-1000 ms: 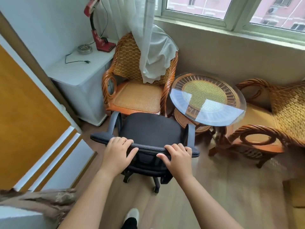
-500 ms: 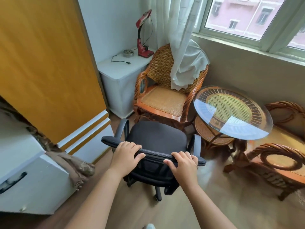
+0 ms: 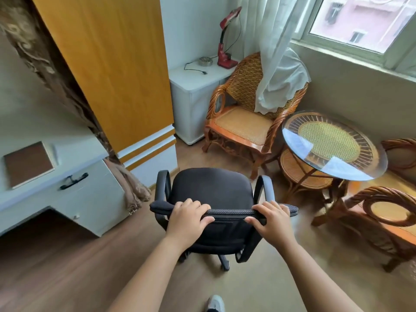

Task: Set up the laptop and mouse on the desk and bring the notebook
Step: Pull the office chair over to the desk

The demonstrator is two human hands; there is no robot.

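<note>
A black office chair (image 3: 211, 190) on castors stands in front of me on the wood floor. My left hand (image 3: 188, 216) and my right hand (image 3: 269, 216) both grip the top edge of its backrest. A brown notebook (image 3: 28, 163) lies flat on the white desk (image 3: 67, 140) at the left edge. No laptop or mouse is in view.
A desk drawer with a black handle (image 3: 73, 181) faces me. A patterned curtain (image 3: 67, 95) hangs beside an orange wardrobe (image 3: 117, 70). A white cabinet (image 3: 195, 86) carries a red lamp (image 3: 226, 37). Wicker armchairs (image 3: 245, 124) and a round glass table (image 3: 333, 145) fill the right.
My view has swung left and back: the desk with the notebook has come into sight. The chair has rolled away from the wicker furniture, both hands still on its backrest.
</note>
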